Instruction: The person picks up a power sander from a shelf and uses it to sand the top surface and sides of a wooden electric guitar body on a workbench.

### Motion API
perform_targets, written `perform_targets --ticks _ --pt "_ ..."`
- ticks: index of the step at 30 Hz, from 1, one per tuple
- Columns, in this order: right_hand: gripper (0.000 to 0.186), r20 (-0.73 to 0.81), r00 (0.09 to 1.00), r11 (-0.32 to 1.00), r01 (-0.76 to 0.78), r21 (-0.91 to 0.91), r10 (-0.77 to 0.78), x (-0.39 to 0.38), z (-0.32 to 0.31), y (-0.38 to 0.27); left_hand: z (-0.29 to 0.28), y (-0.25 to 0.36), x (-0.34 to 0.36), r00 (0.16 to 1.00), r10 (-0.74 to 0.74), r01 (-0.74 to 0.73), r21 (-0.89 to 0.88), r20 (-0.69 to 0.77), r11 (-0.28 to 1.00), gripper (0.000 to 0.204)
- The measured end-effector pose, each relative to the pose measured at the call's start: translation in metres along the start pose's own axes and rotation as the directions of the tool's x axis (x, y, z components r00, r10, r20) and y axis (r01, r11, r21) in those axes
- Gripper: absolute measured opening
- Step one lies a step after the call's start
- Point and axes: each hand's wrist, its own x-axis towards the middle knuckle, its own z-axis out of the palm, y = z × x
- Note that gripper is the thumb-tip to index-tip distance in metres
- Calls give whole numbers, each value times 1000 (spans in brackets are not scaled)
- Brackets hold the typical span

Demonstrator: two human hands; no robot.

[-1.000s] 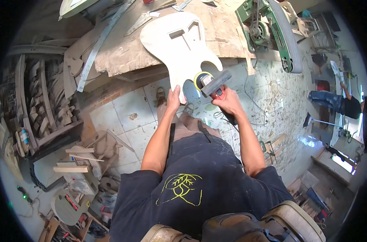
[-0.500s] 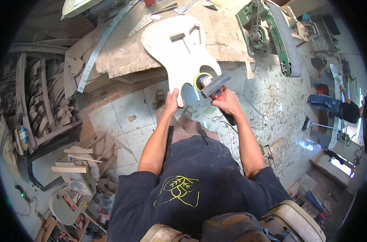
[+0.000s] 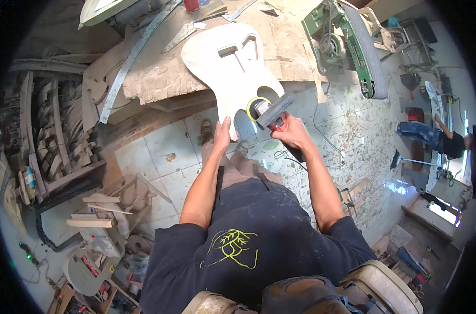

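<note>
A pale wooden electric guitar body (image 3: 222, 73) with routed pockets lies partly on the workbench, its horns jutting over the near edge toward me. My left hand (image 3: 224, 133) is closed around the tip of its longer, left horn. In my right hand (image 3: 295, 135) is a red and black power sander (image 3: 278, 123) with a round, yellow-edged pad and a dark grey bar-shaped part across it. The pad is at the inner curve of the shorter right horn; whether it touches the wood I cannot tell. My fingers hide most of the sander's grip.
On the wooden workbench (image 3: 154, 78) stands a green belt sander (image 3: 327, 44) at the right; a long metal strip (image 3: 128, 68) lies at the left. Wood offcuts (image 3: 65, 141) fill a rack on the left. A cord hangs below the sander. Another person (image 3: 439, 137) stands far right.
The sander and my right hand have shifted slightly left and toward me along the horn. The guitar body has moved a little left and toward me, with my left hand still on it.
</note>
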Motion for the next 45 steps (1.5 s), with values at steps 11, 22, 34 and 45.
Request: perform_targets --ticks 11,22,34,45 --pt "64 51 998 999 32 -27 -30 -1 4 13 0 -9 6 999 18 -17 45 -37 999 50" --pt "64 -12 1000 998 20 59 -20 -12 9 19 5 4 -3 999 -7 8 36 -38 999 52" --pt "62 73 995 997 69 -40 -66 -2 -2 17 8 12 -6 1000 -16 16 33 -22 999 51" --pt "66 71 997 995 31 -93 -24 9 -6 -1 2 7 -3 1000 2 -1 19 -15 1000 52"
